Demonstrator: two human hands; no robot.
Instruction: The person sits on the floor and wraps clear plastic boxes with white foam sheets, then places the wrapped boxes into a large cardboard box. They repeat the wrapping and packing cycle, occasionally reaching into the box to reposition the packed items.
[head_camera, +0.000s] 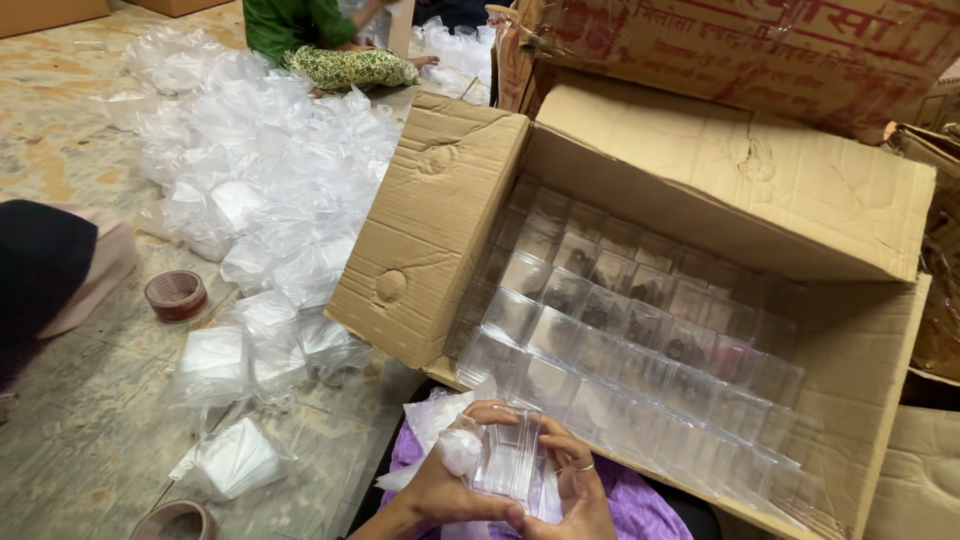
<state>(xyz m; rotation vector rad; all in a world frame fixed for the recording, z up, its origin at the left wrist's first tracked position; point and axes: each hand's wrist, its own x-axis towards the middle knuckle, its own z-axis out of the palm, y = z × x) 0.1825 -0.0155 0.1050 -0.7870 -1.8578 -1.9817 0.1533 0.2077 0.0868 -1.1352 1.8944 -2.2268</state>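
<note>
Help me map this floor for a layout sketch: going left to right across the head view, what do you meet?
Tape roll → heap of clear plastic bags → left hand → small clear box → right hand → open carton's right wall.

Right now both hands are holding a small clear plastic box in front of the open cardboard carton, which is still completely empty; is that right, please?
Not quite: the cardboard carton is not empty. The head view shows it packed with rows of small clear boxes. The rest holds: the left hand and the right hand do hold a small clear plastic box in front of the open carton.
</note>
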